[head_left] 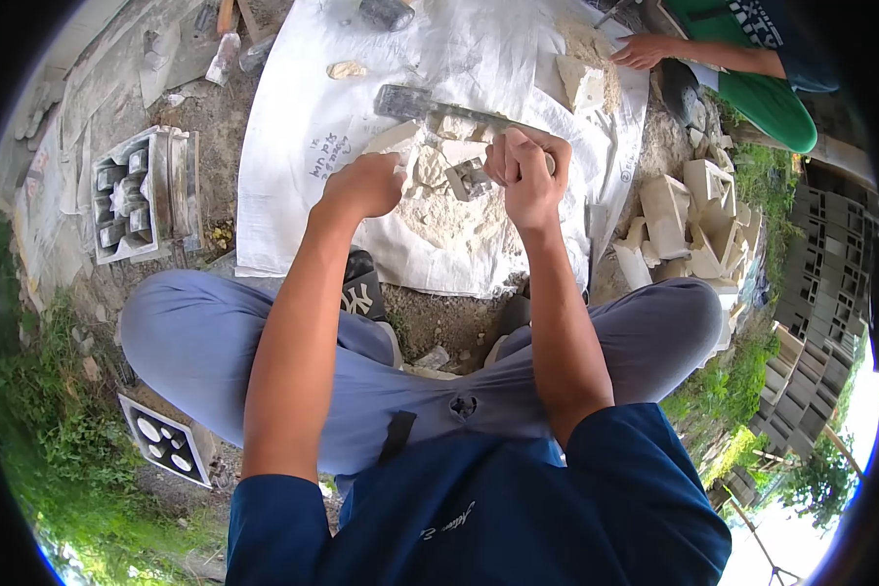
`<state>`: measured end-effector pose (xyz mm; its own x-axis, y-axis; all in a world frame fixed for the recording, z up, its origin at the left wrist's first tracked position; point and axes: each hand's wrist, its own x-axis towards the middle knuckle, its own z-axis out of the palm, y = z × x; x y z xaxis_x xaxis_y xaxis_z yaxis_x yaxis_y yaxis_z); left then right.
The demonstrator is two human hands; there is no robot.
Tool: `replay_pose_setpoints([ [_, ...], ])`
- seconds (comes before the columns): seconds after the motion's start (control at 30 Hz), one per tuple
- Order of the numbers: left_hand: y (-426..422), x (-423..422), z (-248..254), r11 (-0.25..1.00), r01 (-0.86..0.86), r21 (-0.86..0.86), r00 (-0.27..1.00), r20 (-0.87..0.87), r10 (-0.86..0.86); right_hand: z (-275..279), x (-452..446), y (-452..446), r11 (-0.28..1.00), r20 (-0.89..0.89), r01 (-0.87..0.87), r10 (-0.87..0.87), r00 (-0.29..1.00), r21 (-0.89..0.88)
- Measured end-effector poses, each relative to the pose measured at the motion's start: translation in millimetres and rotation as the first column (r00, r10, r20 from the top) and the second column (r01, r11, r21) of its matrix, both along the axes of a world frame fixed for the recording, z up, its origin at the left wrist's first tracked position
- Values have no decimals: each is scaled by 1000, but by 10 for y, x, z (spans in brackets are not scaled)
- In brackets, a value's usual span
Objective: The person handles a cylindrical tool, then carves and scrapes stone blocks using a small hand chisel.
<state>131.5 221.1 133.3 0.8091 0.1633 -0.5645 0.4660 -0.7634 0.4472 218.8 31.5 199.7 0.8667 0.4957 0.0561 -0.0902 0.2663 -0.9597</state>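
My left hand [366, 184] is closed beside a pale, chalky block [396, 142], its fingertips at the block's near edge; what it grips is hidden. My right hand [529, 176] makes a fist to the right of broken pale lumps [430, 166]. Against its left side is a small grey metal piece [471, 181]; whether the fist holds it is unclear. Just beyond both hands, a long dark bar [459, 110] with a thick block-like end lies across the white sheet [293, 117]. Pale powder and crumbs [459, 223] spread under and between the hands.
A co-worker's hand [645, 51] is at another pale block [581, 83] at upper right. Pale cut pieces [698, 215] are piled at right. A grey mould-like block [127, 195] stands at left, and a patterned tile [164, 439] below it. A dark lump [386, 13] lies at the sheet's far side.
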Motion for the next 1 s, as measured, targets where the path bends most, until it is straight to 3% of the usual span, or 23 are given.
replay_pose_setpoints([
  [0.07,-10,-3,40,1000,1,24,1000,-18,-1,-315,32,13,998,-24,-20,19,1000,-66],
  [0.1,-27,1,66,1000,3,27,1000,-15,-3,-652,-40,100,972,-31,140,-148,989,-187],
  [0.13,-46,22,100,1000,6,15,998,-58,-5,-781,-49,61,970,-40,171,-181,983,-173],
  [0.2,-25,87,104,1000,14,11,996,-90,-13,-733,39,-59,988,-196,111,-130,972,-107],
  [0.27,-39,65,60,999,33,-6,997,-73,-33,-707,62,-188,990,-233,139,-133,963,8],
  [0.53,-116,93,123,998,58,32,998,2,-58,-442,117,-501,973,-2,231,-231,973,-21],
  [0.6,-78,138,28,996,86,19,992,-99,-84,-443,137,-455,970,8,243,-243,970,4],
  [0.67,-51,116,-24,996,90,26,993,-82,-87,-524,137,-370,962,-73,251,-244,967,111],
  [0.7,-40,98,-35,995,93,29,993,-70,-90,-588,149,-349,985,16,138,-141,990,107],
  [0.73,-31,77,-47,995,96,30,993,-75,-94,-679,90,-294,982,-66,149,-142,988,118],
  [0.83,4,70,22,996,87,4,988,-126,-86,-634,-33,-218,981,-146,192,-193,970,-21],
  [0.87,8,53,30,996,87,8,988,-129,-86,-680,-53,-242,981,-142,195,-195,970,-20],
  [0.93,5,25,42,996,90,13,989,-122,-87,-773,-87,-281,946,-55,270,-284,957,-181],
  [1.0,-21,-2,49,998,55,-4,998,10,-55,-704,-52,-469,956,-41,240,-250,967,-169],
])
